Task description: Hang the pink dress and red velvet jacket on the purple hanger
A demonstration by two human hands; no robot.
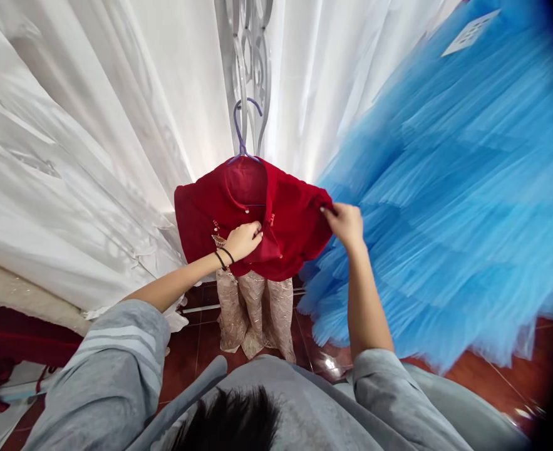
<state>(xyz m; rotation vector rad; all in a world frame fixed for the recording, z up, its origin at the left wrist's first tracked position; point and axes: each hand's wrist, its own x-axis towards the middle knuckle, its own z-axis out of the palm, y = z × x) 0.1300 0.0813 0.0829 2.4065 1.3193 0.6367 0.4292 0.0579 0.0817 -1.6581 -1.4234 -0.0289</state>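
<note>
Matt red velvety jacket point(257, 216), plastic hanger point(243, 134), blue tulle dress point(445, 207)

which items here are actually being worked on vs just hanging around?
In hand:
- red garment, gripped by left hand at the front and right hand at the shoulder
- purple hanger
- beige lace skirt beneath

Just about:
- blue tulle dress
- white curtains
- white metal stand

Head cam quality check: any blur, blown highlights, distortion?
Head view: white drapes blown out by backlight; blue tulle dress smeared soft toward the right edge; dark vignette in the right corners; strong fisheye bowing; red top and both hands, left hand, right hand, stay sharp.
</note>
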